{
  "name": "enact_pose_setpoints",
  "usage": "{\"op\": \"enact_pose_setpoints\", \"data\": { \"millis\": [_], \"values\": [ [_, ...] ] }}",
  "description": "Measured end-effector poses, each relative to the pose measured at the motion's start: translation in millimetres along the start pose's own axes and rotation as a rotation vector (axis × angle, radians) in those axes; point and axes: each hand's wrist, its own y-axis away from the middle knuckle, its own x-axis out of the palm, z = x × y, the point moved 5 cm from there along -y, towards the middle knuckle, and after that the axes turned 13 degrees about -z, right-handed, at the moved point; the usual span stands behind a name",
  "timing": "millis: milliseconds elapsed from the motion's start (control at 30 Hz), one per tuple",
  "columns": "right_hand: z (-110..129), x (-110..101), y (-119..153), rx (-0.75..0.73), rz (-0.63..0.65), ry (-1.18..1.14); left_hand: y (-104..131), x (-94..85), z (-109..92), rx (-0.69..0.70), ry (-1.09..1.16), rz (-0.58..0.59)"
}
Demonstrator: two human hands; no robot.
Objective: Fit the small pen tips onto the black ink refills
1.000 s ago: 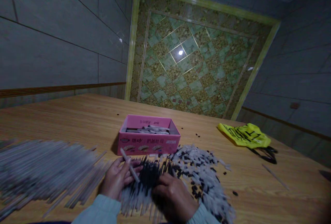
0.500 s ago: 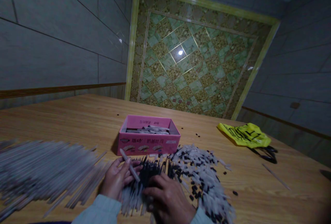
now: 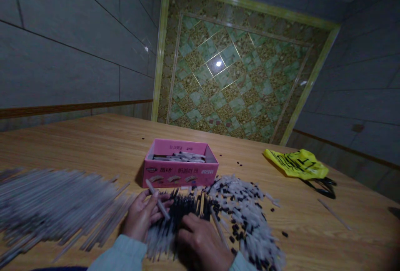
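Pinching one slim, translucent whitish tube between thumb and fingers, the left hand holds it slantwise, its far end just before the pink box. The right hand is curled over a bed of thin black rods with pale, clear ends; its fingertips are hidden, so I cannot tell whether it grips one.

Judging by how things lie, the work is partway: the open pink printed cardboard box holds a layer of pale and dark sticks, while plenty of loose parts remain outside. Long translucent tubes spread at left; small whitish and black plastic pieces heap at right, close beside the right hand and crowding that side. Farther right, a lone thin tube and a bright yellow bag with black lettering lie well apart, seemingly obstructing nothing.
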Motion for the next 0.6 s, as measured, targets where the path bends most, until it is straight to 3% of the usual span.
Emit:
{"op": "enact_pose_setpoints", "data": {
  "millis": [200, 267, 433, 600],
  "values": [
    [0.9, 5.1, 2.1, -0.078, -0.034, -0.039, -0.5, -0.7, 1.1, -0.029, 0.01, -0.007],
    [-1.1, 3.9, 3.3, -0.106, -0.098, -0.076, 0.1, -1.2, -0.5, -0.014, 0.021, -0.022],
    [-3.4, -28.5, 5.4, -0.076, -0.519, -0.323, 2.3, 0.5, -3.0, -0.027, 0.089, -0.026],
    [-1.1, -61.1, 14.3, 0.274, -1.002, -0.711, 4.2, 3.0, 4.2, -0.173, 0.242, -0.048]
  ]
}}
